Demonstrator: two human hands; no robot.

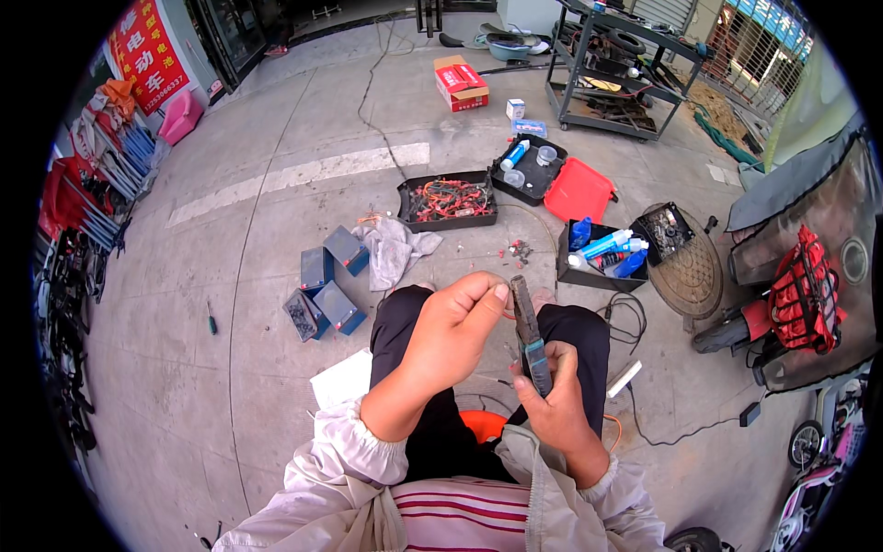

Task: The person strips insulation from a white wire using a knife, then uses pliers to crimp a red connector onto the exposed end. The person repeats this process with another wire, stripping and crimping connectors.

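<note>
My right hand (559, 405) is wrapped round the lower part of a long, narrow, dark hand tool (526, 317) with teal bands and a ribbed grey grip. It looks like a wire stripper or pliers, held upright between my knees. My left hand (455, 331) is closed in a pinch, thumb against forefinger, right beside the tool's upper end. What those fingers hold is hidden, though a bit of thin orange wire seems to show just below them. Left of my knees, several blue-grey block batteries (346, 248) stand close to a crumpled grey rag (397, 250).
Ahead lies a black tray (451, 221) of tangled red wires. To its right are an open red-and-black case (579, 189) and a black box (589, 273) of blue tubes. A screwdriver (212, 319) lies left; a wheeled shelf cart (616, 83) stands far right. Cables cross the floor.
</note>
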